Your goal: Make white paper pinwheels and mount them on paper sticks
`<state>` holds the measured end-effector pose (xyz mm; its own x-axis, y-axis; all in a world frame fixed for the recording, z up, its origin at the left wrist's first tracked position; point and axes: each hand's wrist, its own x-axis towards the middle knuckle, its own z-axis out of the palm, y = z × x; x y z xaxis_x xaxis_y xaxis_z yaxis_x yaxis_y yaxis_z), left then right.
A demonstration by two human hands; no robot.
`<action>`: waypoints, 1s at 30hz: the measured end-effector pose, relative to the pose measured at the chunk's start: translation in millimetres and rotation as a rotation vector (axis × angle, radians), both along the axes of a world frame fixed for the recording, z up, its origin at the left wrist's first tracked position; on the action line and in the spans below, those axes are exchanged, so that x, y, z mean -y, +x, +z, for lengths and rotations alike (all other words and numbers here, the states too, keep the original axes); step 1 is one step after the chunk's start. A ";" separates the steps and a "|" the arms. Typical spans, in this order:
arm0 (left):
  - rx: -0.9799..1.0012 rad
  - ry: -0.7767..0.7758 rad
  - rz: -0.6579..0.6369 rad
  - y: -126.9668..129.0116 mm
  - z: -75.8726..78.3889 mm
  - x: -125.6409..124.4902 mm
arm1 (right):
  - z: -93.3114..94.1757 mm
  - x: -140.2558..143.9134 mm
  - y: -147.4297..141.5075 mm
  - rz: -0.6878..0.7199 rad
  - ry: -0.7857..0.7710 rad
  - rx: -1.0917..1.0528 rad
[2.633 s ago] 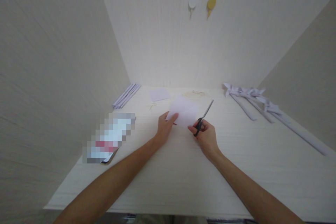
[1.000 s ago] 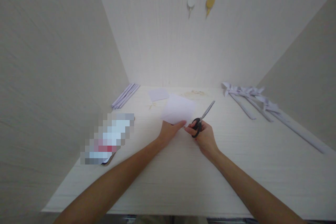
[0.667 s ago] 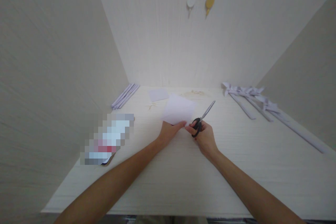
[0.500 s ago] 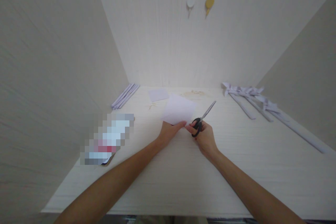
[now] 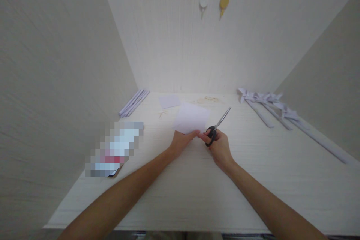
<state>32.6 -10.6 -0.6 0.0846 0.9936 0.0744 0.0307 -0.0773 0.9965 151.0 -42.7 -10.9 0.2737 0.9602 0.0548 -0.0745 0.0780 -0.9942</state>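
Note:
A white sheet of paper [image 5: 191, 117] is pinched along its near edge by my left hand [image 5: 183, 139], thumb on top. My right hand [image 5: 221, 146] is closed around the black handles of a pair of scissors [image 5: 214, 132]. The blades look closed and point up and to the right, away from the paper. The right thumb and fingertips meet the sheet's near right corner, close beside my left thumb. Just beyond the sheet a smaller square of paper [image 5: 169, 101] lies flat on the table.
Several rolled paper sticks [image 5: 134, 103] lie at the back left. A blurred-out phone-like object [image 5: 116, 150] rests at the left. Paper pinwheel-like shapes on sticks [image 5: 288, 114] line the right side. Two hooks, one white [image 5: 203, 1] and one yellow [image 5: 224, 2], are on the back wall.
Both hands stay almost in place. The near edge of the sheet has shifted slightly between my fingertips; the scissors keep the same pose.

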 end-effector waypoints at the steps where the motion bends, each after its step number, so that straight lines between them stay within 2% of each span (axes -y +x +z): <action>1: -0.005 -0.001 -0.003 -0.2 -0.6 0.1 | -0.5 -0.2 0.2 0.000 -0.001 0.004; 11: 0.014 -0.054 -0.071 -0.1 -2.3 -1.4 | -0.3 -0.7 -0.3 -0.015 -0.010 -0.032; 18: -0.013 -0.016 -0.081 -0.5 -3.1 -3.4 | 2.3 1.3 -0.7 0.003 -0.040 -0.048; 25: 0.067 -0.102 -0.052 -1.2 -6.0 -2.8 | 3.7 1.0 -1.1 0.025 -0.066 -0.032; 28: 0.160 -0.101 -0.042 -0.9 -7.5 -6.0 | 4.1 1.6 0.9 0.093 -0.067 -0.037; 30: 0.248 -0.098 -0.018 -1.9 -8.7 -10.9 | 5.8 2.6 3.6 0.198 -0.078 -0.036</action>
